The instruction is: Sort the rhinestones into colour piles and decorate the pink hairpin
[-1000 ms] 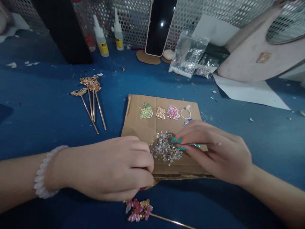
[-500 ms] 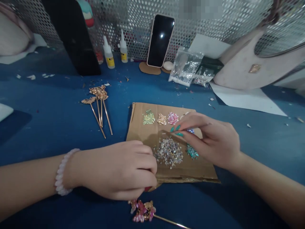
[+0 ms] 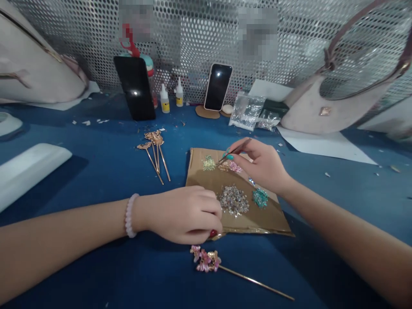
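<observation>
The right hand has its grip pinching one pair of tweezers, tips at the middle of three small bead piles along the 12 o'clock edge of the cardboard. Two larger piles, a silver pile and a teal pile, lie toward 5 o'clock. The left hand, grip pressed together in a fist, rests at the cardboard's 7 o'clock corner; on the desk one flowered hairpin lies at 6 o'clock and about four bare hairpins at 10 o'clock.
</observation>
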`<action>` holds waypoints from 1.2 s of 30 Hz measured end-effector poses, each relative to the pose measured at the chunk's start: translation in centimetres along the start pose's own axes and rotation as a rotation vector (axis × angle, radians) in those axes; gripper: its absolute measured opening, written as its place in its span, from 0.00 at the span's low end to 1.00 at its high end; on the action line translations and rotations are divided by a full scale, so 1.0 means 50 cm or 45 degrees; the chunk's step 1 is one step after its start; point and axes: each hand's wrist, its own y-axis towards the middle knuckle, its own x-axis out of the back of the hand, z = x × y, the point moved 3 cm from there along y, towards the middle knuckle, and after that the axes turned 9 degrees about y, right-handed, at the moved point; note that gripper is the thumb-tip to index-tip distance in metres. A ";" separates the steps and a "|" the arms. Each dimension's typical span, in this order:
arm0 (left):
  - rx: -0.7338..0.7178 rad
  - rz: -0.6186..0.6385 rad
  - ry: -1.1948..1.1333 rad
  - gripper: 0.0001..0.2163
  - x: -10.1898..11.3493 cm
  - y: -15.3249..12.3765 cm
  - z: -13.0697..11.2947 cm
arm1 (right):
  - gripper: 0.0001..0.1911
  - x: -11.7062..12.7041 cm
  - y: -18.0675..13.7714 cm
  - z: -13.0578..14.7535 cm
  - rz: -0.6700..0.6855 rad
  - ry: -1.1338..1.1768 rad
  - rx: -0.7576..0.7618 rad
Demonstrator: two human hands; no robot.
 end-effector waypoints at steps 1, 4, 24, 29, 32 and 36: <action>-0.012 -0.015 0.003 0.08 0.000 -0.001 -0.001 | 0.03 0.006 -0.009 0.002 -0.007 0.009 -0.013; 0.011 -0.083 -0.034 0.09 0.004 -0.001 -0.003 | 0.05 0.022 -0.045 0.005 -0.017 0.022 -0.057; 0.454 -0.390 -0.053 0.08 0.017 -0.006 0.021 | 0.06 0.037 -0.138 0.036 0.066 -0.172 -0.091; 0.423 -0.372 -0.058 0.08 0.013 -0.007 0.021 | 0.06 0.041 -0.139 0.037 0.075 -0.213 -0.064; 0.400 -0.349 -0.079 0.08 0.012 -0.007 0.021 | 0.06 0.044 -0.137 0.040 0.073 -0.236 -0.027; 0.391 -0.337 -0.082 0.09 0.013 -0.004 0.019 | 0.06 0.045 -0.136 0.044 0.087 -0.258 0.031</action>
